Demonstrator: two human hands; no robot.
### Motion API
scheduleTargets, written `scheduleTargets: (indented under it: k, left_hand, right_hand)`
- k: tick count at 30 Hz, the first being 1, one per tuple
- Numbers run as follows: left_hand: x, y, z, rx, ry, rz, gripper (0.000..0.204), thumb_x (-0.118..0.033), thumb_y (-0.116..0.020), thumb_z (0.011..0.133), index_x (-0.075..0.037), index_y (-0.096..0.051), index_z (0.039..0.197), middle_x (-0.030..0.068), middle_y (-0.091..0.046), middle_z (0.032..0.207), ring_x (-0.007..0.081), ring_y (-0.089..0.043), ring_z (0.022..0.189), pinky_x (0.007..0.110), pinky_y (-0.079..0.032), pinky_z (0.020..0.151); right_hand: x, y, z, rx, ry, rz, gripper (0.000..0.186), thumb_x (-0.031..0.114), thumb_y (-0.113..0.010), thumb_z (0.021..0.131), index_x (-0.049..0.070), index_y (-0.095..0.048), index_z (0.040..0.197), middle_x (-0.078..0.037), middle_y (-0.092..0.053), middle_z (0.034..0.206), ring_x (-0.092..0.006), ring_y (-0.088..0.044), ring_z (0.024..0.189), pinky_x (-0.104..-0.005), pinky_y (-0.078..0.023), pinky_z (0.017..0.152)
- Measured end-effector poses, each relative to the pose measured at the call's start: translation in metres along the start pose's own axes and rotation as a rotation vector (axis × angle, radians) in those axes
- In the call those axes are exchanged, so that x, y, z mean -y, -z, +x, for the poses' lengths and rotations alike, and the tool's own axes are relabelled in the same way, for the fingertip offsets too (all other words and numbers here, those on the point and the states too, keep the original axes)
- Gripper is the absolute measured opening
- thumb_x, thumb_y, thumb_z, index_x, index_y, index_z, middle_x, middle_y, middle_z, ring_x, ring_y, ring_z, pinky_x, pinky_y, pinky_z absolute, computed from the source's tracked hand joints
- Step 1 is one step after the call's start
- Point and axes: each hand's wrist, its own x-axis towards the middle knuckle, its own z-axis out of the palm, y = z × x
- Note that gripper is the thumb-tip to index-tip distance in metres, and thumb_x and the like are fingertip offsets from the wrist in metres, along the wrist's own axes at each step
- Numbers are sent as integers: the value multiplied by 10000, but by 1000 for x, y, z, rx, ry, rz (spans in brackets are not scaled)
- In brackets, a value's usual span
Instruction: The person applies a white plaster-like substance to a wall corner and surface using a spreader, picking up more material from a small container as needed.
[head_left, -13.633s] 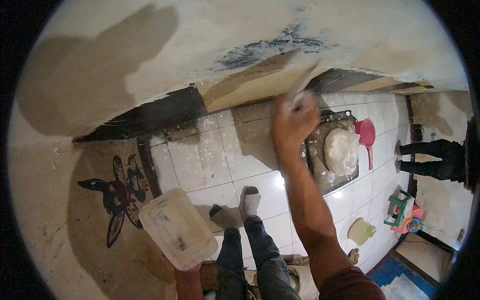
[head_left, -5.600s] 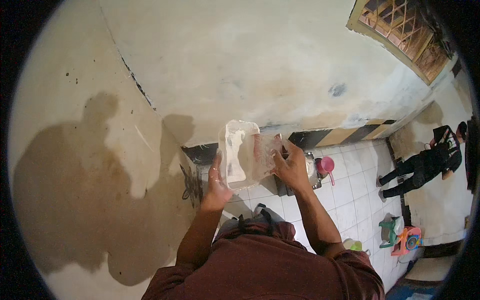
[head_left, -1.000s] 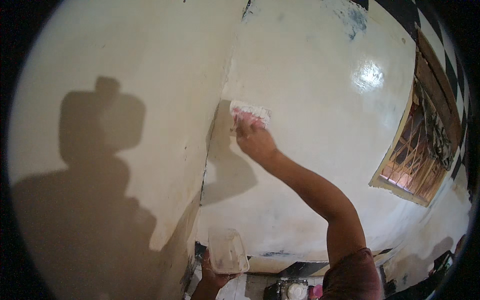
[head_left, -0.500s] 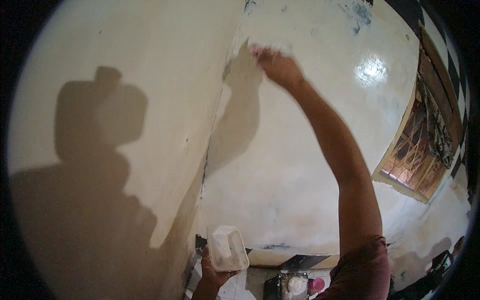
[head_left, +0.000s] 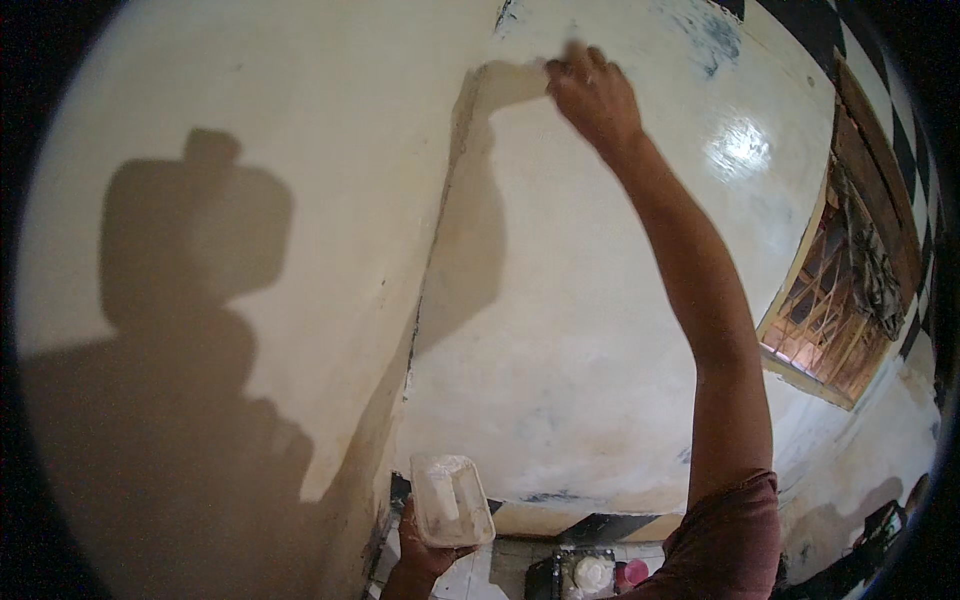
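Low in the view, my left hand (head_left: pixel 424 552) grips a rectangular translucent plastic tub (head_left: pixel 452 500) from beneath and its left side. White paste smears the inside of the tub, which is tilted toward me. My right arm stretches far up to the pale wall (head_left: pixel 570 300). High near the wall corner, my right hand (head_left: pixel 600 98) has its fingers bent closed against the surface. Whatever it holds is hidden behind the fingers and blurred. The wall carries white smears and a dark bluish patch (head_left: pixel 712 42) up to the right of this hand.
A barred window (head_left: pixel 825 310) with a dark cloth (head_left: pixel 875 270) hanging at it is on the right. Below, a dark stand (head_left: pixel 543 578) holds a white round item (head_left: pixel 594 573) beside a pink cup (head_left: pixel 634 572). Another person's dark device (head_left: pixel 882 525) shows lower right.
My right hand has swept up and to the right across the wall, and its shadow has moved with it. My left hand and the tub have barely shifted.
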Motion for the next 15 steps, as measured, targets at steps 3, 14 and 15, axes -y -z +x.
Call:
scheduleTargets:
  k: [3, 14, 15]
  left_hand:
    - [39, 18, 10, -115, 545, -938, 755, -668, -455, 783, -206, -373, 1375, 125, -472, 1312, 411, -471, 1178, 680, -397, 857]
    - [17, 9, 4, 16, 114, -271, 729, -654, -447, 796, -196, -397, 1360, 131, -469, 1313, 415, -477, 1169, 696, -370, 870]
    - [17, 12, 3, 4, 102, -214, 723, -648, -448, 799, -193, -399, 1359, 130, -471, 1311, 415, -480, 1166, 694, -379, 864]
  right_hand:
    - [-33, -18, 25, 7, 0, -28, 226, 100, -591, 796, 75, -616, 1019, -82, -606, 949, -258, -616, 888, -361, -556, 732]
    - [118, -3, -145, 39, 321, 299, 464, 154, -565, 793, 12, -520, 1233, -79, -588, 897, -227, -583, 790, -352, -509, 607]
    - [126, 9, -143, 70, 302, 337, 457, 151, -563, 793, 22, -525, 1230, -76, -588, 896, -224, -581, 786, -353, -508, 616]
